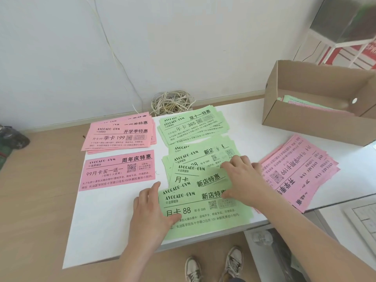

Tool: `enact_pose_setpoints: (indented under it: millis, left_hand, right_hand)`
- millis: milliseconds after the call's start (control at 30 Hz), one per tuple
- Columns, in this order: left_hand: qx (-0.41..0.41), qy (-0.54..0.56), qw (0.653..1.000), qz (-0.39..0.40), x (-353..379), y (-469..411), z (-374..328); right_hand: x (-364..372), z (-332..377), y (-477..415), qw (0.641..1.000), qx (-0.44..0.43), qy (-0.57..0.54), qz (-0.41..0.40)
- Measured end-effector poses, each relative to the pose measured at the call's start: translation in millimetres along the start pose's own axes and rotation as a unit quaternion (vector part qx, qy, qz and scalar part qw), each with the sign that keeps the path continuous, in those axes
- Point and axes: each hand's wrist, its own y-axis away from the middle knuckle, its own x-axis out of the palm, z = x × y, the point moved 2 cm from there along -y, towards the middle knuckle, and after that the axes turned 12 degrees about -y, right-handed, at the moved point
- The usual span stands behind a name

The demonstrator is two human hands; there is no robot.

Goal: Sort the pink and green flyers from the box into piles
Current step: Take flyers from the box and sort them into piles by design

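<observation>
Green flyers (203, 210) lie fanned out in front of me on the white table (97, 231). My left hand (151, 208) lies flat on the left edge of the nearest green flyer. My right hand (242, 178) presses with spread fingers on the overlapping green flyers. A tidy green pile (191, 125) sits further back. Two pink piles lie at the left, one at the back (120, 133) and one nearer (118, 171). A loose pink stack (299, 171) lies at the right, turned sideways. The cardboard box (305, 121) at the back right holds more flyers.
A tangle of pale cord (173, 102) lies against the wall behind the piles. A dark object (12, 137) sits at the far left on the wooden surface. My shoes (213, 263) show below the table's front edge. A keyboard (364, 220) is at the lower right.
</observation>
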Motion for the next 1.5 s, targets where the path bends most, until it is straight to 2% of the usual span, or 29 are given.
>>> enact_pose_setpoints:
  millis: [67,233,300,400,500,633,800,900,1000,1100,1133,1167,1233,1267,1300,1500]
  left_hand:
    - [0.008,-0.007,1.0,0.009,-1.2,-3.5,-2.2]
    - [0.024,0.006,1.0,0.006,-5.1,-9.8,-2.3]
    - [0.003,0.131,0.991,-0.001,-5.1,-9.5,2.0]
    - [-0.041,0.365,0.93,-0.012,-14.6,-5.2,4.8]
    - [-0.055,0.405,0.91,-0.066,-33.9,-2.2,8.6]
    - [-0.002,0.404,0.914,-0.041,-44.7,-7.5,10.2]
    - [0.003,0.42,0.907,-0.027,-29.4,-18.5,13.9]
    - [0.05,0.379,0.924,-0.021,-33.0,-24.1,14.4]
    - [0.084,0.315,0.945,0.012,-38.8,-31.4,12.9]
    - [0.019,0.339,0.94,0.022,-46.1,-32.3,11.5]
    - [-0.008,0.354,0.935,0.005,-48.1,-33.6,10.6]
    - [-0.035,0.371,0.928,-0.012,-49.3,-36.0,9.3]
    - [-0.064,0.372,0.926,-0.023,-49.2,-42.8,0.9]
    - [-0.069,0.352,0.933,-0.023,-47.6,-47.5,-6.2]
    - [-0.069,0.327,0.942,-0.027,-45.9,-52.6,-14.2]
    - [-0.05,0.147,0.986,-0.063,-38.6,-79.2,-48.7]
  right_hand:
    - [1.7,0.9,3.1,0.998,-0.051,0.002,-0.022]
    - [3.8,-0.6,18.4,0.973,-0.191,-0.088,-0.094]
    - [-2.2,0.9,30.6,0.955,-0.215,-0.161,-0.127]
    - [-10.8,3.3,44.7,0.929,-0.207,-0.249,-0.178]
    - [-19.9,8.5,54.1,0.92,-0.203,-0.264,-0.206]
    - [-20.1,15.7,55.3,0.933,-0.187,-0.238,-0.194]
    - [-2.2,19.3,49.3,0.964,-0.183,-0.156,-0.117]
    - [-3.2,19.9,49.3,0.967,-0.188,-0.143,-0.093]
    - [-11.0,18.4,44.7,0.973,-0.129,-0.185,-0.039]
    - [-20.5,9.7,42.4,0.972,-0.032,-0.233,-0.023]
    - [-26.7,7.1,42.3,0.958,0.008,-0.282,-0.043]
    - [-32.8,5.3,41.7,0.931,0.044,-0.358,-0.065]
    - [-42.8,3.4,36.9,0.851,0.087,-0.505,-0.116]
    - [-46.1,1.2,30.9,0.829,0.103,-0.531,-0.143]
    - [-47.6,-2.0,22.7,0.823,0.119,-0.531,-0.164]
    - [-37.7,-18.9,-34.2,0.867,0.174,-0.429,-0.186]
